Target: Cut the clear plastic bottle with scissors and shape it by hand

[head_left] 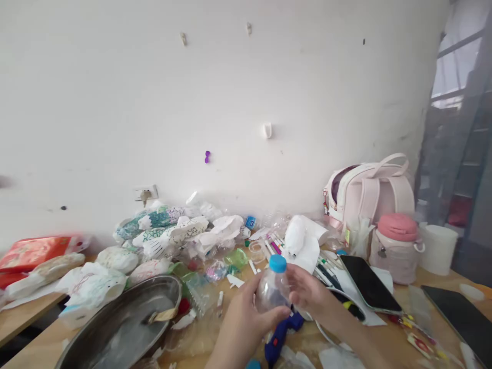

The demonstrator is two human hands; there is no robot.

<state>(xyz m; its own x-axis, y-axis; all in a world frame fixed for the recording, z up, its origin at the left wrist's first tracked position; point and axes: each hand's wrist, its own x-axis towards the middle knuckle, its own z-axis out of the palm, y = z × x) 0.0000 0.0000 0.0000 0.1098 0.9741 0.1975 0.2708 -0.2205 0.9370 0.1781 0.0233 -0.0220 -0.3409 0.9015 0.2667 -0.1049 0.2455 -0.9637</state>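
Observation:
A clear plastic bottle [272, 292] with a blue cap stands upright in front of me. My left hand [251, 312] is wrapped round its left side and front, the thumb lying across it. On the bottle's right side is my right hand [307, 294], fingers bent close against it; whether they press on it I cannot tell. Just below the hands a dark blue glue gun [279, 341] lies on the table. White wrapped paper [302, 241] and several markers [272, 245] lie beyond the bottle.
On the left stands a metal basin [154, 287] with a wooden-handled brush. Paper-covered shapes [169, 236] heap along the wall. To the right are a phone [371, 282], a pink backpack [380, 195], a lunch bag [395, 251] and a white bin [438, 248].

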